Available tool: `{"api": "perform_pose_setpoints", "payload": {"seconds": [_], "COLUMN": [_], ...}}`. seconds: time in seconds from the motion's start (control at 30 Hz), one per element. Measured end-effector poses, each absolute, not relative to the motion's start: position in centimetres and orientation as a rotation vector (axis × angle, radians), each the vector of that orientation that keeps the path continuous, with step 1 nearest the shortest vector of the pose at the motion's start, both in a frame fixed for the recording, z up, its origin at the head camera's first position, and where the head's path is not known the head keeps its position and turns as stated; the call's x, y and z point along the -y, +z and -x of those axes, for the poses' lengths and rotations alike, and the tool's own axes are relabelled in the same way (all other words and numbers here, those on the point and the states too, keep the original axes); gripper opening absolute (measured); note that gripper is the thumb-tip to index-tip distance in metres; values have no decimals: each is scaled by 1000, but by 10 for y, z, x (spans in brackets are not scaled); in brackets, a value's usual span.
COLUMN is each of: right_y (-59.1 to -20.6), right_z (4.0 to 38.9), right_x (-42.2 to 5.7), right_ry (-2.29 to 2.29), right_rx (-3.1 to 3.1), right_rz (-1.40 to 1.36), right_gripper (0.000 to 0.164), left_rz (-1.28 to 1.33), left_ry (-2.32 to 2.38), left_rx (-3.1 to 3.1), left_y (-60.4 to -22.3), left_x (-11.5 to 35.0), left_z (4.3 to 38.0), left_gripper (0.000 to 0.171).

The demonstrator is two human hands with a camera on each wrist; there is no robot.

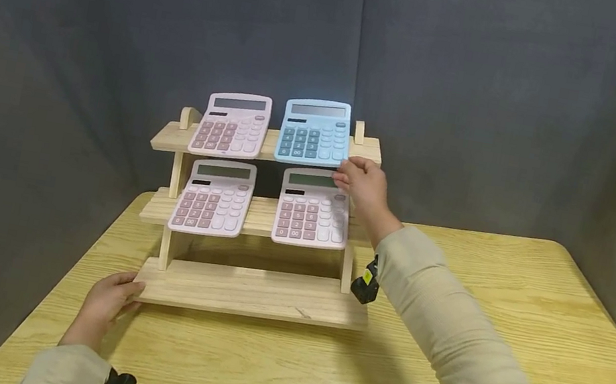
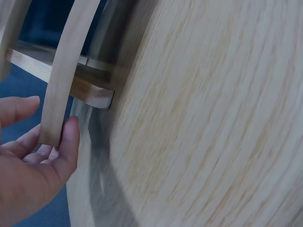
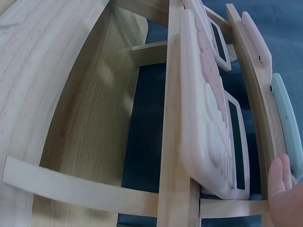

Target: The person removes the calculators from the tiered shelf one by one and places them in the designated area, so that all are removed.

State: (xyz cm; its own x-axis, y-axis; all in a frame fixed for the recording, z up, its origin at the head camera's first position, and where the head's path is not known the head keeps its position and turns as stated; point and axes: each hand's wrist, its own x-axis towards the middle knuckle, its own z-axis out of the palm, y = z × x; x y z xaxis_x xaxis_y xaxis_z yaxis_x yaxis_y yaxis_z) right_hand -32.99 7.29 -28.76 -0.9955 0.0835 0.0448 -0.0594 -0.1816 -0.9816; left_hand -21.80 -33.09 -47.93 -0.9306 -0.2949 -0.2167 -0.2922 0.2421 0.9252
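A blue calculator (image 1: 315, 132) leans on the top tier of a wooden display stand (image 1: 254, 295), at its right side. My right hand (image 1: 366, 188) pinches its lower right corner; in the right wrist view the fingers (image 3: 279, 177) lie against its near end. Beside it on that tier is a pink calculator (image 1: 231, 125). Two more pink calculators (image 1: 212, 197) (image 1: 314, 209) lean on the middle tier, the right one partly behind my right hand. My left hand (image 1: 105, 304) grips the left end of the bottom board (image 2: 59, 109), its fingers curled round the edge.
The stand rests on a light wooden table (image 1: 485, 303), whose far right corner is rounded. A dark grey curtain (image 1: 482, 99) hangs behind and at both sides. Black wrist cameras (image 1: 365, 286) sit at both cuffs.
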Motion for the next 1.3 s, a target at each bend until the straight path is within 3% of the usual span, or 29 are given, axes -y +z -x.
{"api": "perform_pose_setpoints", "payload": {"seconds": [0.2,0.53,1.3], "right_y": [-290,-297,-279], "right_z": [338,346,331], "right_x": [-70,-67,-64], "right_ry": [2344,2363,2614], "right_rx": [1852,1885,1533], "right_rz": [92,72,285], "right_gripper": [30,38,30], "left_rz": [-629,-633,-543], "left_ry": [-1985,-2125,-2189], "left_rx": [2332,2287,2274], "left_y": [-466,-430,-428], "left_x": [320,300,302], "left_z": [209,192,186], "left_gripper": [59,57,50]}}
